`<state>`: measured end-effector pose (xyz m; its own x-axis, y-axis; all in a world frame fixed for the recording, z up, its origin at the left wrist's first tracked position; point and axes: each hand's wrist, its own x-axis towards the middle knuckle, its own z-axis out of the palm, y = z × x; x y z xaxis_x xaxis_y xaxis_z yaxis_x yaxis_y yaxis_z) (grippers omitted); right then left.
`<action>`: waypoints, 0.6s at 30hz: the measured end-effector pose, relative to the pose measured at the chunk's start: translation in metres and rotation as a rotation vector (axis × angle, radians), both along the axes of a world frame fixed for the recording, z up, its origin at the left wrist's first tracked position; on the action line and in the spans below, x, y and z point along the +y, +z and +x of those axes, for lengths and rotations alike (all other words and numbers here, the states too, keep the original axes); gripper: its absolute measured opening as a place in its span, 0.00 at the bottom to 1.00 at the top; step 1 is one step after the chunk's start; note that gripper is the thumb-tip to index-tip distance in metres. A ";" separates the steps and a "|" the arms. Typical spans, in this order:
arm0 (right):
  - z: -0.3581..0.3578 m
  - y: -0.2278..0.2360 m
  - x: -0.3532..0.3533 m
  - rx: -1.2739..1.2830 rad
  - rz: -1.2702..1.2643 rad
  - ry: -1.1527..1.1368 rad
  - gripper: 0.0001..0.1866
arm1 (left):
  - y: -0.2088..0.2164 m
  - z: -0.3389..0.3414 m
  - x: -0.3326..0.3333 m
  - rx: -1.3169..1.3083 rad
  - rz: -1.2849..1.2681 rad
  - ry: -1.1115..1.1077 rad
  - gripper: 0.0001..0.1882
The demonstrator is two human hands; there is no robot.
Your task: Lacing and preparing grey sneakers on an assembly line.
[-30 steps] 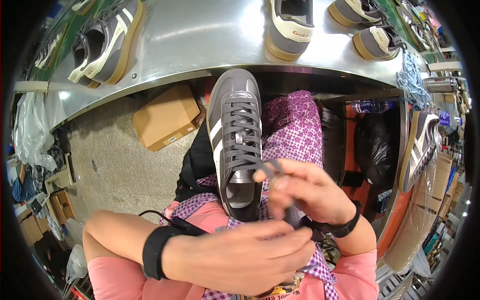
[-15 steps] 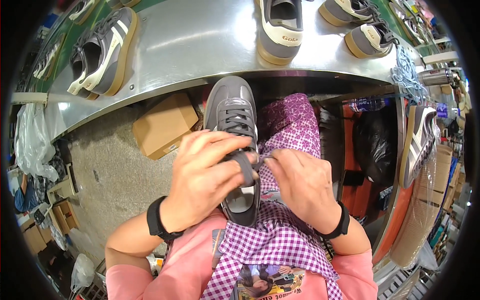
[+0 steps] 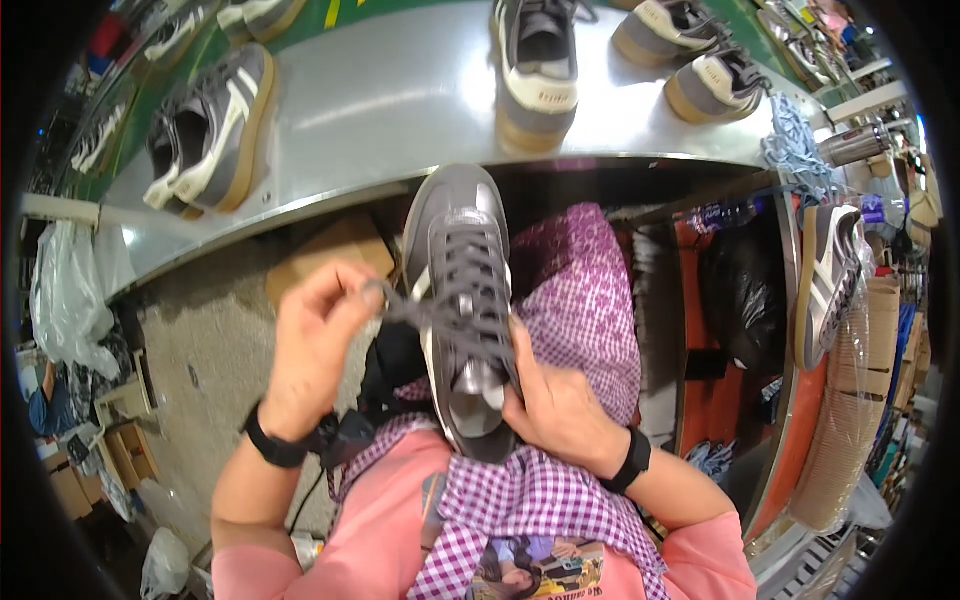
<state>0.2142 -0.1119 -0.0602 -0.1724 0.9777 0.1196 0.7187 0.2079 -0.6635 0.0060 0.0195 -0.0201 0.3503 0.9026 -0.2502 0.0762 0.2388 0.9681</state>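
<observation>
A grey sneaker [image 3: 452, 210] with cream trim lies toe-away over my lap, heel against my apron. My left hand [image 3: 325, 335], off the shoe's left side, pinches an end of the dark grey shoelace [image 3: 405, 303] between thumb and fingertips. From there the lace stretches across to the crisscrossed lacing on the tongue. On the shoe's right side, near the opening, my right hand [image 3: 560, 405] grips the collar, index finger along the upper and thumb by the opening. Its other fingers are partly hidden.
Ahead runs a metal bench [image 3: 370, 90] bearing several similar sneakers, one pair [image 3: 215, 130] at left. Light-blue laces [image 3: 790, 150] hang at its right end. A single sneaker [image 3: 828, 290] leans on the right, near a black bag [image 3: 742, 290]. Below the bench sits a cardboard box [image 3: 335, 250].
My left hand has moved left off the shoe, drawing the lace out; the lace around its fingers is gone. My right hand has lowered from the lace to the shoe's right side.
</observation>
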 end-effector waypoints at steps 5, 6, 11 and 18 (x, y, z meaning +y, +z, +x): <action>-0.001 0.024 0.053 -0.011 0.184 -0.084 0.37 | -0.007 0.007 0.003 0.120 0.239 0.107 0.13; -0.003 0.032 0.074 0.039 0.162 -0.102 0.33 | -0.009 0.012 0.007 0.175 0.335 0.219 0.16; 0.007 0.041 0.148 0.217 0.149 0.077 0.24 | -0.036 0.021 0.020 0.198 0.790 0.081 0.50; 0.126 0.042 0.218 -0.353 0.252 -0.407 0.22 | -0.026 0.024 0.051 0.534 0.988 0.148 0.25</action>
